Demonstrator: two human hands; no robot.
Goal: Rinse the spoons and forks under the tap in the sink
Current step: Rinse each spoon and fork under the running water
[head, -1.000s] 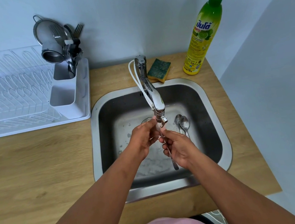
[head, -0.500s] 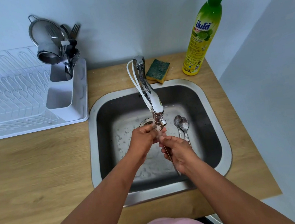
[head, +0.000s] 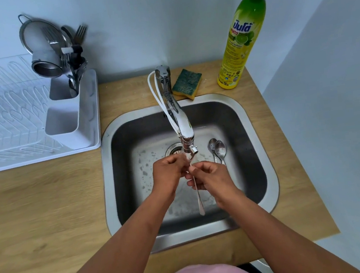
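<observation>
Over the steel sink [head: 266, 171], both hands meet under the tap [head: 185, 133], where water runs. My right hand [head: 213, 179] grips a thin steel utensil [head: 199, 199] by its handle, which hangs down toward me. My left hand [head: 167, 173] closes around the utensil's upper end, hiding whether it is a spoon or a fork. Two spoons [head: 217, 149] lie on the sink floor, just right of the tap spout and beyond my right hand.
A white dish rack [head: 16, 123] stands on the wooden counter at left, its cutlery holder [head: 70, 126] holding forks, spoons, a strainer and a steel cup. Behind the sink lie a green-yellow sponge [head: 187, 82] and a dish soap bottle [head: 242, 39]. A wall closes the right side.
The hands stay under the tap; the utensil handle has shifted slightly between the fingers as they rub it. The head camera has drifted a little.
</observation>
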